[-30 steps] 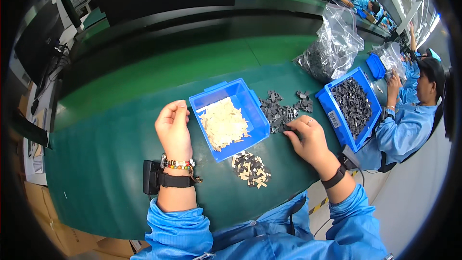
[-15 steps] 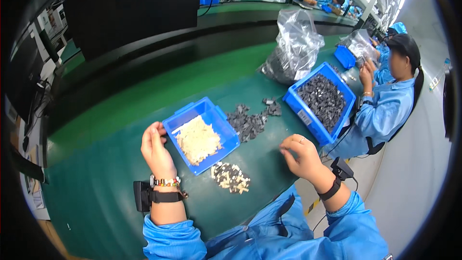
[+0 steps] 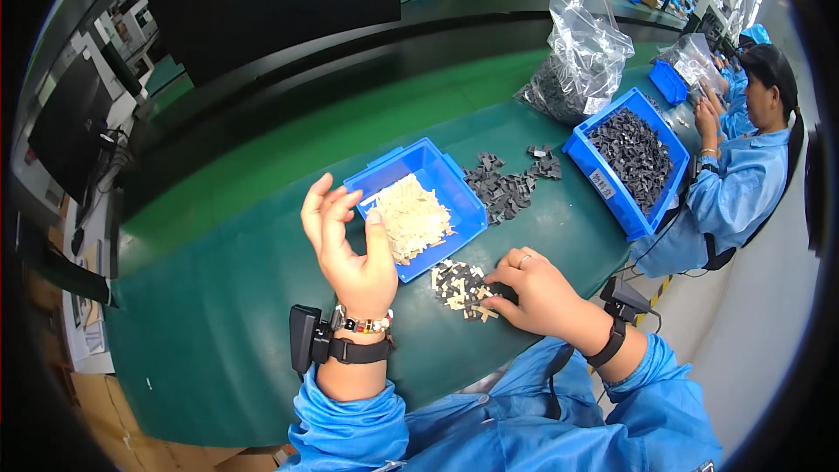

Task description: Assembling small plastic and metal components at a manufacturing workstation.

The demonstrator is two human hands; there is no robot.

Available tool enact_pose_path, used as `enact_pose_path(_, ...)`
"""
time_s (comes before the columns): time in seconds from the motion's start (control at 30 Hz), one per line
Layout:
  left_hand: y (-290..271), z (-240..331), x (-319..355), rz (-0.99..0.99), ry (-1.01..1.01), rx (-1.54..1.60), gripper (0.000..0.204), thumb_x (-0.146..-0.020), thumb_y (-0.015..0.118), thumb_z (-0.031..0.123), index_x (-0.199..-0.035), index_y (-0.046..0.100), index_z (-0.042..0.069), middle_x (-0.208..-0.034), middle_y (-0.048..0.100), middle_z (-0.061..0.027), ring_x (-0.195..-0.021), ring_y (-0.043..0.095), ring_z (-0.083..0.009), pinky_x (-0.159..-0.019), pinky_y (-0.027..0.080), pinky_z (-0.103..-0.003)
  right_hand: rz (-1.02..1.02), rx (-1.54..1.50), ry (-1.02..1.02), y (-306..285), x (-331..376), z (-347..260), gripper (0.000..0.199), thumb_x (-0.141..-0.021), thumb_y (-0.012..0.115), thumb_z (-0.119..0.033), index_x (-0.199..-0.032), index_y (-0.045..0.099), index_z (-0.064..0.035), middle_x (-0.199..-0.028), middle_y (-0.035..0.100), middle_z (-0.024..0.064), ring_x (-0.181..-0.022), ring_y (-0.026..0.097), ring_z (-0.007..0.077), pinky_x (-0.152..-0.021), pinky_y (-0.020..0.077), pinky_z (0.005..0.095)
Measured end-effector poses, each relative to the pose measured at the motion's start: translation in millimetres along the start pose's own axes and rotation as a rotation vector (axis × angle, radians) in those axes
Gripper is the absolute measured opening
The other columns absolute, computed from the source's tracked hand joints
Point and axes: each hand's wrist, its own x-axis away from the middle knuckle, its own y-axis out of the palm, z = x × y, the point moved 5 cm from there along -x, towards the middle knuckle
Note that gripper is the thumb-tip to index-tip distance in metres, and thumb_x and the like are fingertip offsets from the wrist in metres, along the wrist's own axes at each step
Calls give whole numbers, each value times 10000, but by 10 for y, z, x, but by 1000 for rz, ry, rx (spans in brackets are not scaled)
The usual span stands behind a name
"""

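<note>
My left hand (image 3: 354, 253) is raised at the near left side of a blue plastic bin (image 3: 468, 201), fingers spread and holding nothing. Inside the bin lies a heap of small cream-coloured strips (image 3: 409, 220). At the bin's near right corner, a small mixed pile (image 3: 456, 287) of cream, white and black pieces rests on the table. My right hand (image 3: 542, 293) reaches this pile from the right, its thumb and fingers bent together at the pile's edge. Whatever sits between those fingertips is hidden. Loose black plastic parts (image 3: 502, 192) are scattered beyond the bin's right side.
A larger blue bin (image 3: 603, 182) full of black parts stands to the right. Behind it is a clear plastic bag (image 3: 581, 57) of dark parts. A co-worker in blue (image 3: 743, 166) sits at the far right. A green mat (image 3: 227, 323) covers the table.
My right hand has moved left and down onto the mixed pile. My left hand has lifted from the bin's side, its fingers spreading. The whole view has shifted, moving the scene rightward.
</note>
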Motion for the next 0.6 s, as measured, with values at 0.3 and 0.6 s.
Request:
enact_pose_path(0.3,-12,203,-46,18,156,-2,257,-792,601,-69,-1028,616,28,-1361,448,-176,-1109,540,-263,-944,451,-392,-24,-21,-64,-12,-31,-204,137,-782,721,-122,-892,681,-50,-844,608,91,-808,575,304,-769,470,408)
enact_pose_path(0.6,86,275,9,27,196,28,321,-705,577,-80,-1001,647,24,-1324,468,-209,-1056,566,-312,-819,486,-367,-130,238,-109,146,26,-262,112,-742,666,-125,-840,681,-73,-822,629,82,-808,604,273,-727,476,399)
